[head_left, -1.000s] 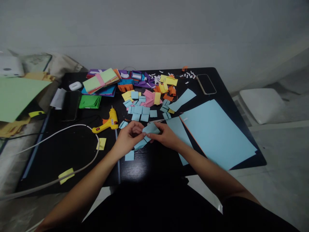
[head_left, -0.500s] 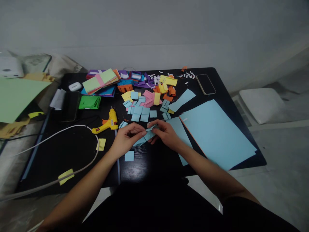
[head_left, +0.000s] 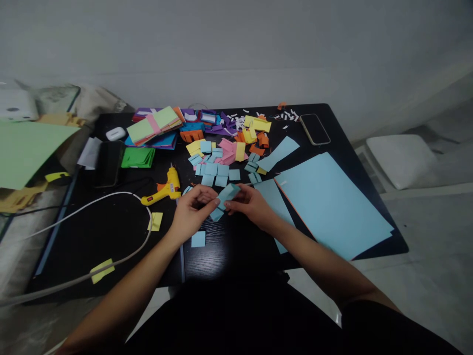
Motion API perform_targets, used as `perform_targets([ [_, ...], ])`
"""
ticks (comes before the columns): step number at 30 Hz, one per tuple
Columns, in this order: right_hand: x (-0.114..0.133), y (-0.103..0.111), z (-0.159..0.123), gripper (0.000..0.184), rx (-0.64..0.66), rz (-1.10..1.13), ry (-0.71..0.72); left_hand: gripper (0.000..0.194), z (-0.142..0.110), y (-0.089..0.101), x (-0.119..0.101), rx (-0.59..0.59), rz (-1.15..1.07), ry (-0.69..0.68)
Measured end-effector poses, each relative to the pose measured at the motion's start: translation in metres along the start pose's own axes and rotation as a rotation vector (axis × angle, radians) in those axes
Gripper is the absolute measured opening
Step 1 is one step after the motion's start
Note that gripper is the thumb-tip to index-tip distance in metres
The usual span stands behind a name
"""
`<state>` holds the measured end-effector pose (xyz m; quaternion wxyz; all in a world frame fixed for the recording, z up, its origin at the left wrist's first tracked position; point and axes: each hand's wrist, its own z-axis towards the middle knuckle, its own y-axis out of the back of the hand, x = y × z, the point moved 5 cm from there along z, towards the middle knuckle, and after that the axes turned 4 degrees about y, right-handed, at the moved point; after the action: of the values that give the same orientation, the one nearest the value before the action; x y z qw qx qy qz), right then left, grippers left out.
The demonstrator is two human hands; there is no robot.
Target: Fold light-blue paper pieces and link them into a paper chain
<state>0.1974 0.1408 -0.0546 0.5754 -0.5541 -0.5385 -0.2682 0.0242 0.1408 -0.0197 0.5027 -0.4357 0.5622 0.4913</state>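
Between my two hands is a folded light blue paper piece (head_left: 226, 196), tilted up above the black table. My left hand (head_left: 194, 209) pinches its left side with thumb and fingers. On the other side, my right hand (head_left: 249, 204) grips its right edge, thumb in front. Just beyond my hands lie several small blue paper squares (head_left: 211, 169). A single blue square (head_left: 198, 239) rests near my left wrist. Left of my left hand is a yellow glue gun (head_left: 168, 188) on its side.
Large blue sheets (head_left: 332, 204) cover the table's right side, with a phone (head_left: 315, 129) behind them. Coloured paper stacks (head_left: 157, 125), pink folded pieces (head_left: 227, 152) and white scraps (head_left: 240, 122) lie along the back. A white cable (head_left: 148, 231) loops at left.
The blue paper between my hands has turned and now stands up as a folded strip, where before it lay flatter. Both hands stay in nearly the same place.
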Motion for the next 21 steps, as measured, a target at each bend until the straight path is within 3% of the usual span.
perform_targets([
  [4,0.006,0.008,0.0,0.046,-0.16,-0.057,0.143,0.008,-0.001,-0.004,-0.002,0.131,0.001,0.011],
  [7,0.015,0.007,-0.002,0.036,-0.143,-0.102,0.238,0.016,-0.002,-0.003,-0.003,0.17,-0.066,0.014],
  [13,0.019,0.003,-0.007,0.038,-0.052,-0.148,0.257,0.021,-0.001,0.003,-0.005,0.122,-0.107,-0.017],
  [21,0.02,0.003,-0.008,0.026,-0.134,-0.315,0.368,0.02,0.0,0.0,0.006,0.04,-0.057,-0.004],
])
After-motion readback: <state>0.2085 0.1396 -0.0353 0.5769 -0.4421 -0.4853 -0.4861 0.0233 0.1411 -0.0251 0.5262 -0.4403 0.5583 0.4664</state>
